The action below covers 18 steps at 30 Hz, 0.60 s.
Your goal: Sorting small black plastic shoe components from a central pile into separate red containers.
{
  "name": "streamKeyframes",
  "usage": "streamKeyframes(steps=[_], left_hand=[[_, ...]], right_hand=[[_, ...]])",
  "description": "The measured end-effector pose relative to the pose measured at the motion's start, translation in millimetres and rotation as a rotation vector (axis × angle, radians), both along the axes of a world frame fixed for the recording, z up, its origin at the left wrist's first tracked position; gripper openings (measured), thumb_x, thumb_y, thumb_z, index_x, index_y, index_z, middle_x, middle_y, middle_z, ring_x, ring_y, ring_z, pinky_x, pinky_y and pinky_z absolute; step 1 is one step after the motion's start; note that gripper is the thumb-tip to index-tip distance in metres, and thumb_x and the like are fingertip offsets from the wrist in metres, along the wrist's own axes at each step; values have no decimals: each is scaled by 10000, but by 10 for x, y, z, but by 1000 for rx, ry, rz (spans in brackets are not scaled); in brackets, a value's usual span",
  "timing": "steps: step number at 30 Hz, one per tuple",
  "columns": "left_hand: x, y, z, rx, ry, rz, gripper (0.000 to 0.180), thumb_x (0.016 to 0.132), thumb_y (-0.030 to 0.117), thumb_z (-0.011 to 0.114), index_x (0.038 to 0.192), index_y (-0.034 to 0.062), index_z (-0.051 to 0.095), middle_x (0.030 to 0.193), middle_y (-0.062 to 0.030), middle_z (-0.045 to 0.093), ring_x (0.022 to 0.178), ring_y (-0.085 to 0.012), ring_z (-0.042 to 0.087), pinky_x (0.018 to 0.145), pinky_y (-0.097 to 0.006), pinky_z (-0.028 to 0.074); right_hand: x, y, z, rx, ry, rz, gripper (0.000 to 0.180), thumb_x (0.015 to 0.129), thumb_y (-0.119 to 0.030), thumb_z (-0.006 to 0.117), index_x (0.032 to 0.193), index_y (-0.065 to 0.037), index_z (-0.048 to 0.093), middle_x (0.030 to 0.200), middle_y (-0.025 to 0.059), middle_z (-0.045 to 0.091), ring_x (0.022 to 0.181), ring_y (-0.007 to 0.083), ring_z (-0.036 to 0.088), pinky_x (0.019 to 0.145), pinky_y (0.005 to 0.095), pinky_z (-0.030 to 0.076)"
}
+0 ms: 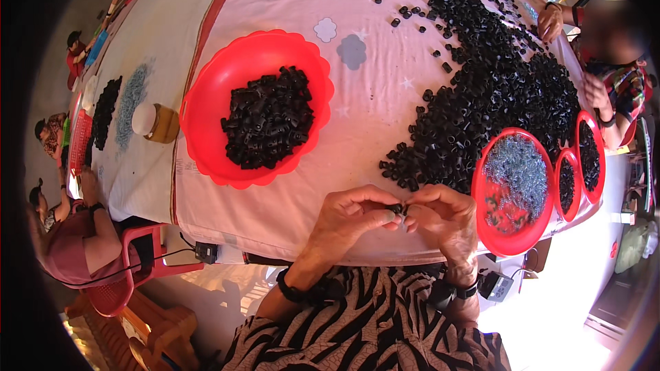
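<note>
My left hand (357, 216) and my right hand (440, 216) meet over the near edge of the table. Between the left thumb and fingertips is a small black plastic piece (395, 209). The right fingertips are pinched together close against it; whether they hold a separate tiny part is too small to tell. Just beyond my hands spreads a large heap of black ring-like plastic pieces (474, 96). Right of my right hand, a red plate (486, 230) holds many small clear-bluish parts (517, 172). To the left, a scalloped red tray (206, 117) carries a pile of black pieces (268, 117).
Two smaller red dishes of black parts, including one small dish (567, 156), stand at the right. A jar with a white lid (144, 120) is at the left. People sit around the table; one person's hand (598, 93) is at the right. A red plastic chair (148, 261) stands lower left.
</note>
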<state>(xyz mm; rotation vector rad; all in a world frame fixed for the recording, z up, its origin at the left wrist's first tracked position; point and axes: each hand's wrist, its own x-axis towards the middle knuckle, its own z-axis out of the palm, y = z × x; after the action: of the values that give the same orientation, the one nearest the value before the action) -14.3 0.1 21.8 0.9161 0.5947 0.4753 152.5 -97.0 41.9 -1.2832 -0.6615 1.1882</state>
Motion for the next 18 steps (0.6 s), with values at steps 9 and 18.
streamKeyframes(steps=[9, 18], left_hand=[[5, 1, -1, -49, -24, 9, 160, 851, -62, 651, 1011, -61, 659, 974, -159, 684, 824, -222, 691, 749, -326, 597], [7, -29, -23, -73, -45, 29, 169, 848, -67, 664, 1016, -62, 646, 952, -160, 686, 812, -226, 696, 740, -324, 599]], right_hand=[[-69, -8, -21, 200, -144, -130, 248, 778, 168, 629, 992, 50, 670, 971, 151, 685, 869, 197, 684, 762, 290, 581], [-117, 18, -135, 365, -431, -140, 254, 764, 156, 614, 962, 16, 690, 990, 149, 722, 885, 186, 694, 765, 290, 563]])
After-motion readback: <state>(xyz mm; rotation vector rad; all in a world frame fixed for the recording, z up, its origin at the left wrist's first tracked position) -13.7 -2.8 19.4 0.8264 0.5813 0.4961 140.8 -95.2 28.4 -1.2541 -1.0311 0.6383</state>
